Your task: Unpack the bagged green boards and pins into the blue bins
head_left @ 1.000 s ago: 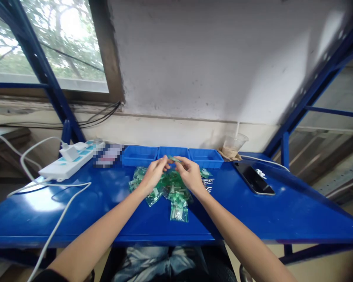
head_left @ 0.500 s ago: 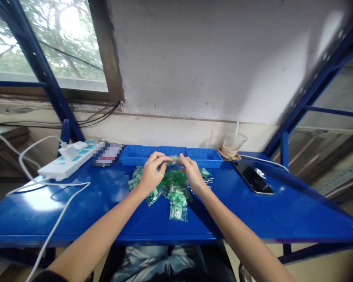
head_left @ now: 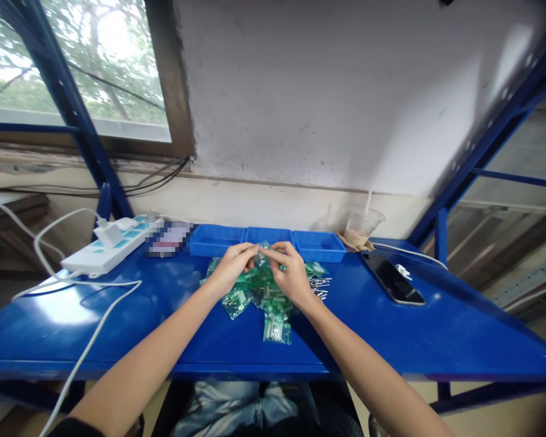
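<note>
With left hand (head_left: 233,265) and right hand (head_left: 292,271) both pinching the small plastic packet (head_left: 264,244) above the green packets (head_left: 275,297) on the worktop (head_left: 173,334), apply light, even fingertip pressure for control.

lone head cam | wearer's-eye view, facing forward n kinda down | hands (head_left: 233,268) mid-frame, surface (head_left: 373,340) close below, wall (head_left: 309,91) beyond

No readable lettering

No text, label, brand or number can be read — the flat item (head_left: 169,240) beside the power strip (head_left: 91,260) is pixelated, and the green packets (head_left: 277,331) show too small for reading.
</note>
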Tool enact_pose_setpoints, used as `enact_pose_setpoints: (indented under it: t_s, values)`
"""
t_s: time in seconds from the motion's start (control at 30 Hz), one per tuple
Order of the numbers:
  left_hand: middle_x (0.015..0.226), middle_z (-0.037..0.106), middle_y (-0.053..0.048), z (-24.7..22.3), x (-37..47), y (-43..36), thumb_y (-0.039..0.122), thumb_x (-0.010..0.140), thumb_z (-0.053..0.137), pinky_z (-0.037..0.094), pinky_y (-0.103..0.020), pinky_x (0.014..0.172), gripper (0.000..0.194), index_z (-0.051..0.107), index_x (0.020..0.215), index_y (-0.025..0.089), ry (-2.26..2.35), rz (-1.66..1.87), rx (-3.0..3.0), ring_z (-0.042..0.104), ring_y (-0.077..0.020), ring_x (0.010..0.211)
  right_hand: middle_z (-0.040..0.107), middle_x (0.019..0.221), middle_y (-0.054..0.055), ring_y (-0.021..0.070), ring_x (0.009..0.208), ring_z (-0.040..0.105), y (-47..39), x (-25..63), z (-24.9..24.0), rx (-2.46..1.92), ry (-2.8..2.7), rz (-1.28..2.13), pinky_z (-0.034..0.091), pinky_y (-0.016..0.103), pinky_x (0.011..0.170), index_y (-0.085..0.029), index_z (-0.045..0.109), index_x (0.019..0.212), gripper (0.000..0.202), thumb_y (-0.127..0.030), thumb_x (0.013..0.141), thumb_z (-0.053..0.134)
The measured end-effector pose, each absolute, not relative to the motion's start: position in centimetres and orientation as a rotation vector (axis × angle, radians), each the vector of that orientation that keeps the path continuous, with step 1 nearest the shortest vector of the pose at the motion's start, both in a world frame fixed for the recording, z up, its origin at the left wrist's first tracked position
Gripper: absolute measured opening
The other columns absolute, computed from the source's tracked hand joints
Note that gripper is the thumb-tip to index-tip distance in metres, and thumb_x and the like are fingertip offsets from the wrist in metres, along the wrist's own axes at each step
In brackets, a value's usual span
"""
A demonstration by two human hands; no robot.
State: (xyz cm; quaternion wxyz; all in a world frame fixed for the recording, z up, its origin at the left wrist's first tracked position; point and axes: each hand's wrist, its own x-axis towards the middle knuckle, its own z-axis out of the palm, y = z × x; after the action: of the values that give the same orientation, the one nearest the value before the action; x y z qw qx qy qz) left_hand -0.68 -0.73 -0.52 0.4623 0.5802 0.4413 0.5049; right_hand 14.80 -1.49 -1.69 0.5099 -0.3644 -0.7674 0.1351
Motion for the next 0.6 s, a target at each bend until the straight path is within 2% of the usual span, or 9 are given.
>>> enact_pose_setpoints:
  t_s: [0.07, 0.13, 0.23, 0.33, 0.4, 0.5, 0.6]
  values:
    - [0.058, 0.054, 0.000, 0.4, -1.5, -0.3, 0.041, 0.076, 0.059, 0.033, -0.023, 0.049, 0.025, 0.064, 0.079, 0.017, 1.190, 1.358, 1.611, 0.046, -0.0110, 0.050, 0.051, 0.111, 0.008, 0.0171, 0.096, 0.055, -1.6, 14.7, -1.8, -0.878, -1.845, 0.290, 0.046, 0.033, 0.085, -0.028, 0.067, 0.105, 0.035, -0.014, 0.082, 0.044]
    - [0.070, 0.060, -0.002, 1.7, -2.8, 0.4, 0.038, 0.077, 0.057, 0.039, -0.026, 0.059, 0.023, 0.066, 0.086, 0.018, 1.383, 1.634, 1.821, 0.050, -0.0129, 0.059, 0.050, 0.115, 0.008, 0.0187, 0.099, 0.054, -1.7, 14.7, -1.7, -0.906, -1.824, 0.277, 0.047, 0.034, 0.085, -0.028, 0.064, 0.110, 0.035, -0.016, 0.082, 0.046]
    - [0.090, 0.061, -0.005, 2.9, -5.0, 1.7, 0.033, 0.082, 0.051, 0.042, -0.028, 0.073, 0.025, 0.066, 0.095, 0.019, 1.677, 1.908, 1.968, 0.054, -0.0151, 0.071, 0.055, 0.105, 0.008, 0.0200, 0.095, 0.055, -1.4, 15.3, -1.3, -0.944, -1.809, 0.253, 0.047, 0.034, 0.082, -0.025, 0.063, 0.110, 0.032, -0.021, 0.083, 0.047]
    - [0.104, 0.058, -0.009, 2.3, -6.2, 2.3, 0.033, 0.077, 0.057, 0.043, -0.032, 0.077, 0.033, 0.064, 0.106, 0.019, 1.873, 1.630, 2.168, 0.057, -0.0185, 0.077, 0.061, 0.086, 0.006, 0.0197, 0.083, 0.055, -0.6, 16.3, -1.0, -1.013, -1.782, 0.237, 0.045, 0.034, 0.079, -0.022, 0.064, 0.107, 0.029, -0.026, 0.084, 0.047]
    - [0.101, 0.061, -0.009, 1.3, -6.0, 2.1, 0.035, 0.077, 0.057, 0.043, -0.032, 0.074, 0.037, 0.062, 0.111, 0.020, 1.752, 1.332, 2.318, 0.058, -0.0201, 0.078, 0.062, 0.078, 0.005, 0.0192, 0.076, 0.056, 0.0, 16.9, -1.0, -1.073, -1.748, 0.253, 0.044, 0.033, 0.076, -0.020, 0.063, 0.107, 0.029, -0.029, 0.084, 0.046]
    - [0.086, 0.065, -0.007, 0.0, -4.9, 1.3, 0.036, 0.081, 0.052, 0.043, -0.029, 0.067, 0.030, 0.065, 0.104, 0.022, 1.413, 0.914, 2.440, 0.059, -0.0186, 0.071, 0.062, 0.071, 0.003, 0.0182, 0.069, 0.056, 0.4, 17.3, -1.3, -1.125, -1.767, 0.318, 0.042, 0.031, 0.071, -0.019, 0.064, 0.103, 0.029, -0.032, 0.084, 0.047]
    - [0.089, 0.065, -0.008, -0.6, -4.5, 0.8, 0.043, 0.073, 0.061, 0.042, -0.028, 0.067, 0.035, 0.068, 0.101, 0.024, 1.299, 0.722, 2.450, 0.059, -0.0201, 0.076, 0.060, 0.065, 0.001, 0.0171, 0.065, 0.055, 0.1, 16.8, -1.5, -1.095, -1.849, 0.383, 0.040, 0.029, 0.068, -0.020, 0.066, 0.099, 0.026, -0.032, 0.083, 0.049]
